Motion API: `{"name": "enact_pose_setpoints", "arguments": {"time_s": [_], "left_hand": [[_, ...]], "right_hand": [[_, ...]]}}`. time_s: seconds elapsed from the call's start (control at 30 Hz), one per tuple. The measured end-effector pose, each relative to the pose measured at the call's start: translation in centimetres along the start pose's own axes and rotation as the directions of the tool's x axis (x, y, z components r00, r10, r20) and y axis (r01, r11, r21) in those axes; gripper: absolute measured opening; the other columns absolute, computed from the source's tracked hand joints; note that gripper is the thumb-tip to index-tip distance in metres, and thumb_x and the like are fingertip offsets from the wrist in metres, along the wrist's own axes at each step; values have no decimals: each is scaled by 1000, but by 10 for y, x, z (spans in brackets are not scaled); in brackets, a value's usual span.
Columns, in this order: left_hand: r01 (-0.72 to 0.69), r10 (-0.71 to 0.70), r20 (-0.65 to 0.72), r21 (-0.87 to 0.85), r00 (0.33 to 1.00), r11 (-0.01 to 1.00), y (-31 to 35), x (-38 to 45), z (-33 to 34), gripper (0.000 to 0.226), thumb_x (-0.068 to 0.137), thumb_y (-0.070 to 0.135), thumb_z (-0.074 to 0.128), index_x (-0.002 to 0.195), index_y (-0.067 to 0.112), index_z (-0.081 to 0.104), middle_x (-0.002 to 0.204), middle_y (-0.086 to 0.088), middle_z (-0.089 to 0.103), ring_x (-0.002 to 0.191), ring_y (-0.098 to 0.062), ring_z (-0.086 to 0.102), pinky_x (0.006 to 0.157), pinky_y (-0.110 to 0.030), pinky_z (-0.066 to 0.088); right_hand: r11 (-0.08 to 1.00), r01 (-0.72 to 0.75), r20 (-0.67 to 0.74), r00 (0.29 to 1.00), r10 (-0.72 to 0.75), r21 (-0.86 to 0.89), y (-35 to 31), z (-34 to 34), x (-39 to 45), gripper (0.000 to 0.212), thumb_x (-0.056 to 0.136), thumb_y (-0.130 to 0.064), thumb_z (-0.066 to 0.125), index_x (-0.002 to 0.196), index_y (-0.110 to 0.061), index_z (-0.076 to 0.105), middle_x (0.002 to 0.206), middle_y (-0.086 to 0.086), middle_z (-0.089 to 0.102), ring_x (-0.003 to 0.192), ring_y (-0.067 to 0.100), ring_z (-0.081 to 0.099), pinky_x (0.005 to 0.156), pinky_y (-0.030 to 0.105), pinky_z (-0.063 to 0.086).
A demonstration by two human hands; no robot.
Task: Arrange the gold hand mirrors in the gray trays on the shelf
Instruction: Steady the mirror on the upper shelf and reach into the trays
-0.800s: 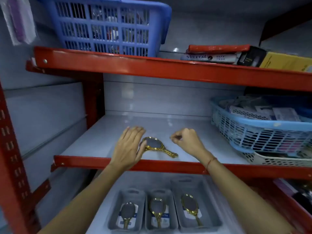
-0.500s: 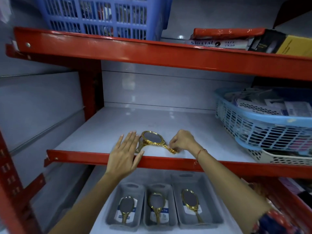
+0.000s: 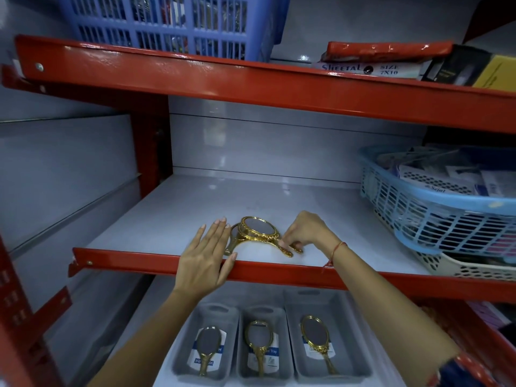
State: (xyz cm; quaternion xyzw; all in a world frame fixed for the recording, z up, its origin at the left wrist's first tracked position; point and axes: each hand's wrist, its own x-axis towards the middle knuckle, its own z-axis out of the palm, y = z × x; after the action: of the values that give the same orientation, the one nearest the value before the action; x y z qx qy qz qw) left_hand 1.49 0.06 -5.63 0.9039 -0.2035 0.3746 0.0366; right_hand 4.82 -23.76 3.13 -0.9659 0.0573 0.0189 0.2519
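A gold hand mirror (image 3: 259, 231) stands tilted up on edge on the white middle shelf (image 3: 173, 216), near its red front lip. My right hand (image 3: 305, 233) pinches the mirror's handle. My left hand (image 3: 205, 255) hovers flat with fingers apart just left of the mirror, over the red lip. A second gold frame (image 3: 234, 241) shows partly behind the raised mirror. On the shelf below sit three gray trays (image 3: 290, 300) side by side, each with one gold mirror: left (image 3: 207, 346), middle (image 3: 258, 343), right (image 3: 317, 337).
A light blue basket (image 3: 435, 208) of packets fills the middle shelf's right side, with a white basket (image 3: 474, 268) under it. A dark blue basket (image 3: 173, 23) and flat packets (image 3: 385, 60) sit on the top shelf. Red uprights stand at the left.
My right hand reached the mirror's handle, pinched it and raised the mirror head off the shelf. My left hand slid back toward the red lip.
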Motion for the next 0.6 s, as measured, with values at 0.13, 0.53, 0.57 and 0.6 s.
{"name": "enact_pose_setpoints", "arguments": {"time_s": [0.13,0.53,0.57,0.6], "left_hand": [[10,-10,23,0,1000,1000,1,-2,-2,64,102,43,19,133,0,55,139,-16,54,131,-24,52,117,-36,26],[36,-37,121,10,992,999,6,-4,-10,78,101,50,2,139,-1,47,144,-17,49,136,-26,46,117,-40,22],[36,-37,119,12,992,999,7,-4,-10,78,101,50,1,138,-2,47,143,-17,50,135,-26,47,117,-40,22],[37,-39,125,13,991,999,8,-5,-10,79,101,50,0,138,-2,47,143,-17,50,135,-26,47,118,-40,23]], "right_hand": [[988,24,-34,999,-19,156,6,-16,-31,34,68,-30,84,90,-5,79,76,7,75,67,16,65,82,33,57],[823,9,63,996,-55,568,78,-15,-159,21,68,-13,83,88,-11,79,85,-2,79,79,1,72,65,5,52],[829,-9,87,995,-48,559,86,-11,-165,20,68,-12,83,88,-11,79,87,-2,79,80,1,72,66,5,52],[838,-29,110,993,-38,545,96,-6,-171,20,69,-11,82,89,-10,79,89,-1,79,80,1,72,67,7,53]]}}
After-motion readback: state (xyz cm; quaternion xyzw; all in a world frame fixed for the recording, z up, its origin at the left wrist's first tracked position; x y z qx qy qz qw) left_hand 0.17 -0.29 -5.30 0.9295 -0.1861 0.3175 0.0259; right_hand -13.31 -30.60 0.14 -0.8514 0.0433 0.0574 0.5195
